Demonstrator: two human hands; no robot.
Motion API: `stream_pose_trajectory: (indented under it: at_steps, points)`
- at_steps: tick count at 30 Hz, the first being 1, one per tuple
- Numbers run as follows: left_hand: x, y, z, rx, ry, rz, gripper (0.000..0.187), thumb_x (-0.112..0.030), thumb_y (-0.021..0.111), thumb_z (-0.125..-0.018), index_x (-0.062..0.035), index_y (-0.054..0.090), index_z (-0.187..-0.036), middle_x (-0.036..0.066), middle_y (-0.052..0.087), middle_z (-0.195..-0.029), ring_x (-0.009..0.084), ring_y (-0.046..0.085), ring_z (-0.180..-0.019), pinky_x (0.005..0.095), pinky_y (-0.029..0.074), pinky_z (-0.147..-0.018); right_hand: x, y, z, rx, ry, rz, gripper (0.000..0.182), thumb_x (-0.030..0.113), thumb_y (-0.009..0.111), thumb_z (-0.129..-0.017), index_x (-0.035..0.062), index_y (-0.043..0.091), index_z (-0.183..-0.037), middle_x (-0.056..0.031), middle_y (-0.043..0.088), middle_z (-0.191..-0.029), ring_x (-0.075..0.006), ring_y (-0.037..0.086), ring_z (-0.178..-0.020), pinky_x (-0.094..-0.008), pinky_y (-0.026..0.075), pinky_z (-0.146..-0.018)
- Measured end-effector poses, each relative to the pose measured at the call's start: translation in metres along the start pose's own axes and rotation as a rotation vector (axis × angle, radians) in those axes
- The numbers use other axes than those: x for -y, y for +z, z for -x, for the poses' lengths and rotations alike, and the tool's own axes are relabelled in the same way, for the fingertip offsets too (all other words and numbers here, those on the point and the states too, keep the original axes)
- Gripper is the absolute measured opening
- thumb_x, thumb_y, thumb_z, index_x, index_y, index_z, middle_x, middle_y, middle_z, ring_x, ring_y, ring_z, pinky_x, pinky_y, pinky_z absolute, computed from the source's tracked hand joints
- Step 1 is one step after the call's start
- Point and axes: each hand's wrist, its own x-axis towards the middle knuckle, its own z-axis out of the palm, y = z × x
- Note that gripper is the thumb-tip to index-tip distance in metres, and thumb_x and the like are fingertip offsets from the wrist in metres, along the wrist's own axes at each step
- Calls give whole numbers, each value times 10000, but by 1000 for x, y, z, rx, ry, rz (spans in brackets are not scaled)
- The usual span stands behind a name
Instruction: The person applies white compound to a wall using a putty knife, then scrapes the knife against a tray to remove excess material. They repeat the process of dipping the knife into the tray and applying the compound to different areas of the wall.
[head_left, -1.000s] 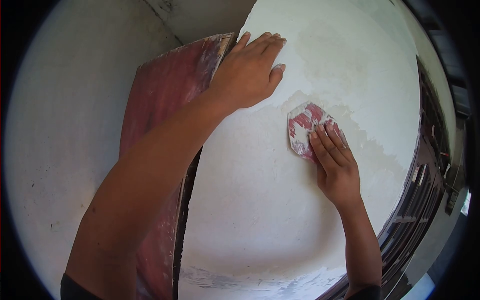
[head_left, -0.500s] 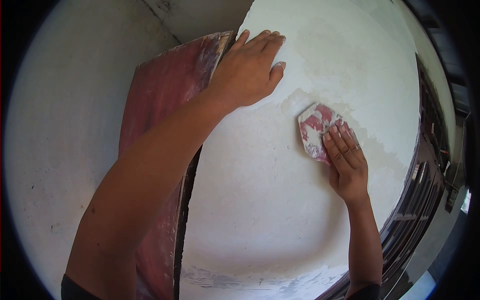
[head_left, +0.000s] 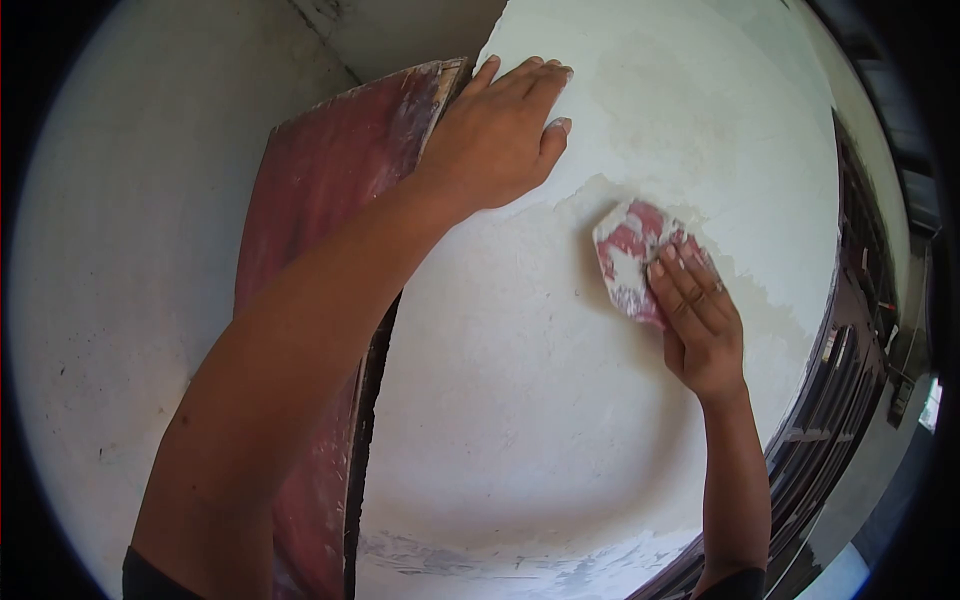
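My left hand (head_left: 505, 130) lies spread near the upper edge of the white wall (head_left: 500, 380), fingertips dusted white, beside a dark red wooden board (head_left: 320, 190). Pressed flat under the fingers of my right hand (head_left: 703, 325) is an angular reddish piece of sandpaper (head_left: 628, 250), caked with white powder. It is against the wall or very close to it; its contact side is hidden. My right thumb is tucked at its lower edge. Around it the wall shows uneven patches of off-white and greyer filler.
The red board's dark edge runs down the left side of the wall. A greyish wall (head_left: 120, 300) stands farther left. On the right are dark slatted window frames (head_left: 820, 420). Bluish-grey smears (head_left: 480, 560) mark the lower wall.
The sandpaper has shifted slightly up and left, tilting a little, while my right wrist has moved slightly right. My left hand stays practically in place.
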Motion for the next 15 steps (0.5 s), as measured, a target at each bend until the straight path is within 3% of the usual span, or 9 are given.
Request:
stream_pose_trajectory:
  at_steps: [6, 8, 15]
  points:
    - [2, -1, 0, 5, 4, -1, 461, -223, 525, -1003, -24, 482, -1416, 179, 569, -1405, 306, 470, -1382, 479, 294, -1199, -4, 10, -25, 51, 67, 19, 483, -31, 687, -786, 71, 670, -1258, -110, 644, -1322, -315, 565, -1292, -464, 450, -1119]
    - [1, -1, 1, 5, 1, 6, 461, -222, 525, -1003, -23, 481, -1417, 180, 570, -1403, 306, 470, -1382, 479, 293, -1199, 4, 6, -11, 156, 118, 20, 475, -34, 680, -796, 73, 671, -1258, -110, 645, -1322, -314, 568, -1290, -451, 449, -1124]
    - [0, -2, 0, 11, -12, 15, 458, -218, 523, -1004, -30, 479, -1419, 184, 567, -1405, 301, 465, -1386, 477, 290, -1201, 0, -6, -7, 54, 68, 52, 466, -31, 680, -807, 58, 662, -1265, -127, 640, -1325, -340, 581, -1272, -498, 476, -1091]
